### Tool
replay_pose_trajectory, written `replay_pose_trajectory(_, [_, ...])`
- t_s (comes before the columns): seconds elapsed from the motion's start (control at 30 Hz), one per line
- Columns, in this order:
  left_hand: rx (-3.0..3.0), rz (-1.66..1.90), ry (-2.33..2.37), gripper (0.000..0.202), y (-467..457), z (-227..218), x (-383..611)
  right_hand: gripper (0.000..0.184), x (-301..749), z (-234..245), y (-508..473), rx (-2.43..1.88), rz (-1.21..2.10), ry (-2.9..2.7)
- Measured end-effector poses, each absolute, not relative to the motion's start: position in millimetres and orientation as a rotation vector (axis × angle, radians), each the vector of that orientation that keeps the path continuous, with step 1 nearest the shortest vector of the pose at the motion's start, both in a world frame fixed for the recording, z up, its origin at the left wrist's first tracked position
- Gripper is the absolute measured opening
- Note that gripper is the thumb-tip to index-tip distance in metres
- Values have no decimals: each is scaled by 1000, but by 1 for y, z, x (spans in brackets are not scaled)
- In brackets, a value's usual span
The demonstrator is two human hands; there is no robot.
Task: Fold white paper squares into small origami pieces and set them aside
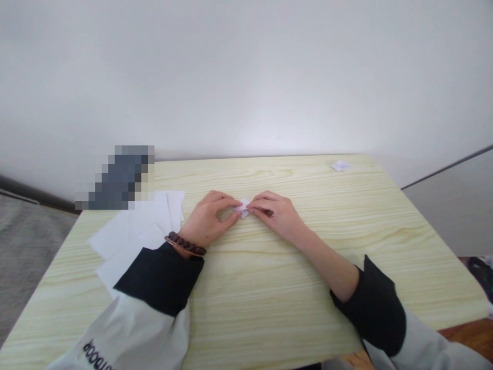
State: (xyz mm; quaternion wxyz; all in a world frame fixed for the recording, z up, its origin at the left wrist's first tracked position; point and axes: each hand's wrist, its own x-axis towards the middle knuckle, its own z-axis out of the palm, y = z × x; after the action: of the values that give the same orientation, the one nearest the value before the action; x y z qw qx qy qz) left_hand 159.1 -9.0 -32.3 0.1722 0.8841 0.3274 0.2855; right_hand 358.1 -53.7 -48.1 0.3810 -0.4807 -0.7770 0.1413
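Note:
Between my two hands, low over the middle of the table, is a small folded piece of white paper (pixel 244 206). My left hand (pixel 211 216) grips its left side with thumb and fingertips. On the right side, my right hand (pixel 279 213) pinches the paper with its thumb and index finger. The fingertips cover parts of the paper, so its full shape is hard to make out. A bracelet of dark beads (pixel 187 245) circles my left wrist.
Several loose white paper sheets (pixel 127 231) overlap at the left, partly under my left sleeve. Behind them a dark object (pixel 121 177) is blurred out. A small folded white paper (pixel 340 166) lies at the back right of the wooden table (pixel 269 298). A white wall (pixel 250 77) stands behind.

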Motion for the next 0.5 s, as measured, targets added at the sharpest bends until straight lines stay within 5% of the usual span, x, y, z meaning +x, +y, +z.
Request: replay_pose_trajectory(0.5, [2719,877,932,20,-7,-42,160,18,359,-43,-53,-1388,359,-1987])
